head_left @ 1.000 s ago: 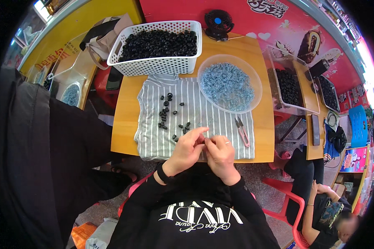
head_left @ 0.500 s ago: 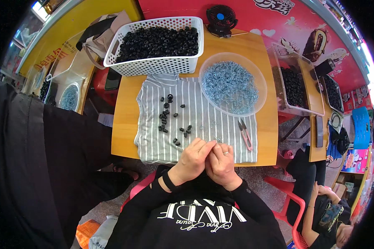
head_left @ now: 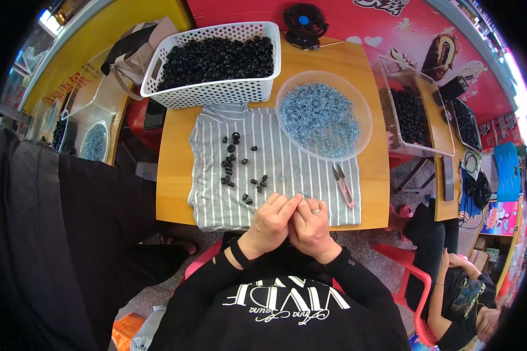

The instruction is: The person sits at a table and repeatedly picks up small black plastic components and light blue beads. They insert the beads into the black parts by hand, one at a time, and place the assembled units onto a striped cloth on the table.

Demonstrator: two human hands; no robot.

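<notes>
My left hand (head_left: 270, 222) and my right hand (head_left: 312, 229) meet at the table's near edge, fingers curled and fingertips pinched together. Whatever they pinch is hidden. Just beyond the fingertips, a few small clear pieces (head_left: 304, 193) lie on a grey striped cloth (head_left: 208, 202). Several small black ring-shaped and stubby parts (head_left: 228, 165) are scattered over the cloth's left half. Pink-handled thread snips (head_left: 345, 188) rest at its right side, blades pointing away from me. A round translucent bowl (head_left: 366, 137) beyond them holds many small clear bluish pieces (head_left: 321, 117).
A white perforated basket (head_left: 216, 98) full of black parts stands at the back left, beside a small black fan (head_left: 305, 24). To the right, a clear bin (head_left: 418, 149) holds more black parts. A person in dark clothes (head_left: 88, 222) is at left; another person (head_left: 459, 292) sits at right.
The whole view has shifted slightly, moving the table and its contents a little left and up. My hands keep the same pinched pose.
</notes>
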